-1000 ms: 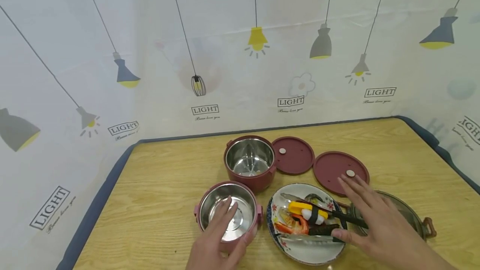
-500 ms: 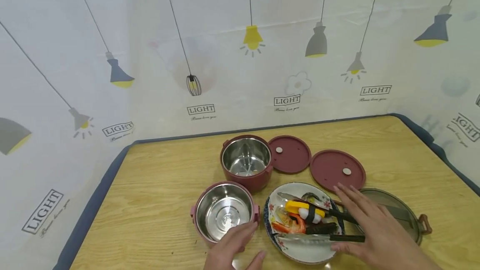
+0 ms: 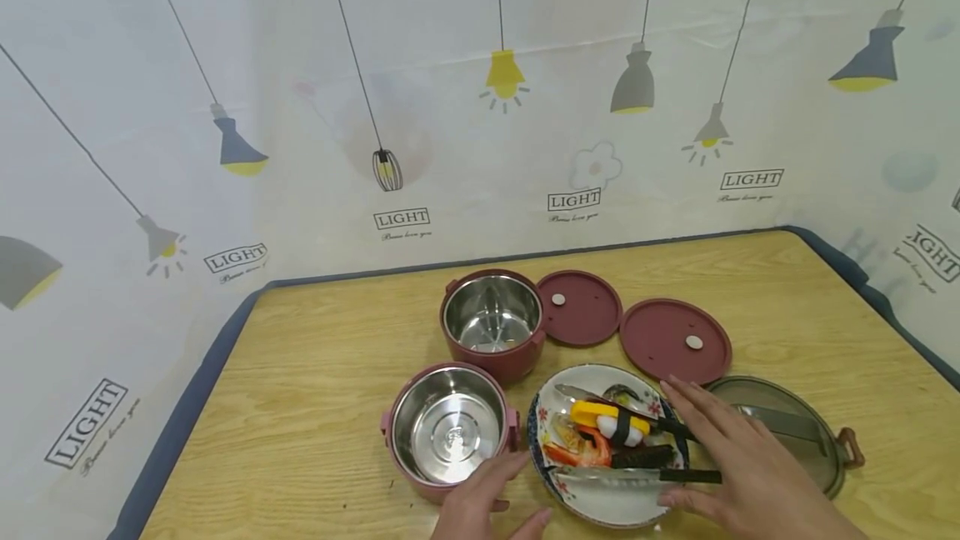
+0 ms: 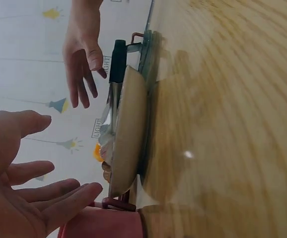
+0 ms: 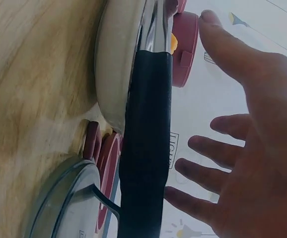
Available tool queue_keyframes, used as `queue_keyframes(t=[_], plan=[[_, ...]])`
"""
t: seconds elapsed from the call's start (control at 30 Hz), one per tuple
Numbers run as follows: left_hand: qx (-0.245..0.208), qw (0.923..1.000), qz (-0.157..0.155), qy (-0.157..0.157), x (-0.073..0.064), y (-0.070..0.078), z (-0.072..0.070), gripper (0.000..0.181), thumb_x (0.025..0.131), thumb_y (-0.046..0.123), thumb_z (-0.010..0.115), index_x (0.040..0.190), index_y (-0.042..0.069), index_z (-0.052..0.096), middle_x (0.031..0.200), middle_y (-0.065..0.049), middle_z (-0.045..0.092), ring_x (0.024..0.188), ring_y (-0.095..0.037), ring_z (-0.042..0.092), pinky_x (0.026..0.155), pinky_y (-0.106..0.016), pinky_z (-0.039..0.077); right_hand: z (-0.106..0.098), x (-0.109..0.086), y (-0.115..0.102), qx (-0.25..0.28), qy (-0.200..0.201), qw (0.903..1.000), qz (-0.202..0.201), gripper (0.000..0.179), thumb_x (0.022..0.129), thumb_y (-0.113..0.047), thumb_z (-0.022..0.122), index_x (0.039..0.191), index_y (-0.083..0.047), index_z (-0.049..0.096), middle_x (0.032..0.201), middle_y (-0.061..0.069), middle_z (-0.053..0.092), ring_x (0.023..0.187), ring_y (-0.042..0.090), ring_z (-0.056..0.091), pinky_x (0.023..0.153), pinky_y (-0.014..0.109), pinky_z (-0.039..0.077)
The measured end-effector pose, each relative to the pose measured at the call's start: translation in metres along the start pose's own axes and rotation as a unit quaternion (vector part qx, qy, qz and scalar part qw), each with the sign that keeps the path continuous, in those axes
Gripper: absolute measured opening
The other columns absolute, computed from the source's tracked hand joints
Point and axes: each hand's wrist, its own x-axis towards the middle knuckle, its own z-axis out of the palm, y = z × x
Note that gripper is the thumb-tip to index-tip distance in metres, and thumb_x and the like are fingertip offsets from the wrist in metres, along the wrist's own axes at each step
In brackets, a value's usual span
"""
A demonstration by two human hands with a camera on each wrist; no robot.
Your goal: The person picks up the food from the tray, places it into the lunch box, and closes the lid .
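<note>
On a white patterned plate (image 3: 600,507) lie toy-like food pieces: a shrimp (image 3: 597,445), a yellow-topped sushi (image 3: 609,419) and a dark roll. Metal tongs with black handles (image 3: 690,476) lie spread across that plate, their handles reaching over its right rim. My right hand (image 3: 750,465) hovers over the handle end, fingers extended; in the right wrist view a gap shows between thumb and black handle (image 5: 146,119). My left hand (image 3: 480,500), fingers loosely spread, is near the front right of the smaller pink pot (image 3: 450,432) and holds nothing.
Behind the pink pot stands a larger maroon pot (image 3: 491,348) with a steel inside. Two maroon lids (image 3: 581,319) lie flat at the back. To the right, a glass lid (image 3: 780,407) with brown handles lies partly under my right hand. A printed curtain (image 3: 450,107) borders the table.
My left hand has moved from over the pink pot towards its front right. The right hand stays near the tongs' handles, shifting slightly. The view has turned a little to the right.
</note>
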Motion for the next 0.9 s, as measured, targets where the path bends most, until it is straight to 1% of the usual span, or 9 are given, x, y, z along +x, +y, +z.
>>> queue_keyframes(t=[0.17,0.2,0.27,0.37,0.43,0.5,0.73,0.77,0.9], plan=[[0.05,0.9965,-0.047,-0.047,0.005,-0.003,0.007,0.068,0.086,0.048,0.075,0.143,0.016,0.055,0.142,-0.008,0.06,0.128,-0.027,0.06,0.099,-0.038,0.055,0.003,0.003,-0.002,0.008,-0.013,0.9999,0.007,0.109,0.071,-0.074,0.07,0.159,-0.027,0.027,0.158,0.008,0.039,0.135,0.039,0.048,0.094,0.075,0.042],[0.043,0.9955,-0.063,-0.057,0.006,-0.003,0.008,0.071,0.086,0.049,0.075,0.145,0.018,0.053,0.145,-0.009,0.058,0.13,-0.028,0.058,0.1,-0.04,0.055,0.004,0.004,-0.003,0.01,-0.016,0.9998,0.009,0.108,0.072,-0.075,0.069,0.159,-0.028,0.027,0.158,0.007,0.039,0.136,0.039,0.049,0.095,0.073,0.043],[0.039,0.9951,-0.067,-0.061,0.007,-0.004,0.01,0.075,0.086,0.05,0.075,0.148,0.017,0.05,0.149,-0.011,0.054,0.132,-0.032,0.056,0.101,-0.042,0.055,0.005,0.006,-0.004,0.016,-0.012,0.9998,0.004,0.107,0.072,-0.073,0.07,0.159,-0.028,0.028,0.158,0.008,0.039,0.134,0.039,0.051,0.093,0.07,0.046],[-0.025,0.9936,-0.083,-0.072,0.01,-0.005,0.012,0.08,0.086,0.045,0.076,0.151,0.012,0.044,0.155,-0.019,0.044,0.135,-0.04,0.051,0.095,-0.035,0.058,0.007,0.007,-0.005,0.015,-0.01,0.9998,0.004,0.106,0.072,-0.073,0.071,0.159,-0.028,0.029,0.159,0.008,0.037,0.133,0.039,0.052,0.091,0.069,0.047],[-0.068,0.9905,-0.09,-0.079,0.012,-0.006,0.014,0.082,0.086,0.041,0.077,0.152,0.008,0.042,0.157,-0.023,0.038,0.136,-0.043,0.048,0.09,-0.027,0.059,0.009,0.007,-0.005,0.012,-0.01,0.9999,0.006,0.105,0.072,-0.073,0.07,0.158,-0.026,0.032,0.159,0.008,0.037,0.134,0.039,0.051,0.091,0.07,0.047],[-0.103,0.9853,-0.104,-0.089,0.014,-0.005,0.015,0.084,0.086,0.039,0.078,0.153,0.005,0.04,0.159,-0.026,0.033,0.138,-0.045,0.044,0.088,-0.023,0.058,0.01,0.007,-0.004,0.007,-0.012,0.9999,0.008,0.105,0.071,-0.074,0.07,0.157,-0.024,0.035,0.159,0.008,0.037,0.135,0.039,0.049,0.092,0.071,0.045],[-0.062,0.9883,-0.097,-0.1,0.015,-0.008,0.019,0.083,0.087,0.04,0.076,0.153,0.004,0.04,0.159,-0.027,0.033,0.137,-0.049,0.045,0.095,-0.036,0.058,0.014,0.007,-0.004,0.002,-0.019,0.9998,0.009,0.105,0.069,-0.076,0.069,0.154,-0.02,0.041,0.156,0.009,0.042,0.133,0.038,0.05,0.094,0.067,0.046],[-0.063,0.9877,-0.102,-0.101,0.016,-0.008,0.02,0.083,0.087,0.04,0.076,0.153,0.006,0.04,0.159,-0.026,0.033,0.138,-0.048,0.045,0.095,-0.037,0.058,0.014,0.007,-0.004,0.003,-0.023,0.9996,0.014,0.106,0.069,-0.076,0.069,0.154,-0.021,0.041,0.156,0.009,0.042,0.133,0.038,0.05,0.094,0.067,0.046],[-0.06,0.9894,-0.09,-0.097,0.017,-0.01,0.024,0.078,0.089,0.035,0.075,0.152,0.005,0.041,0.158,-0.03,0.032,0.136,-0.049,0.046,0.093,-0.034,0.059,0.015,0.009,-0.003,0.001,-0.033,0.9991,0.024,0.108,0.067,-0.08,0.067,0.154,-0.022,0.04,0.155,0.01,0.044,0.131,0.041,0.052,0.093,0.066,0.047]])
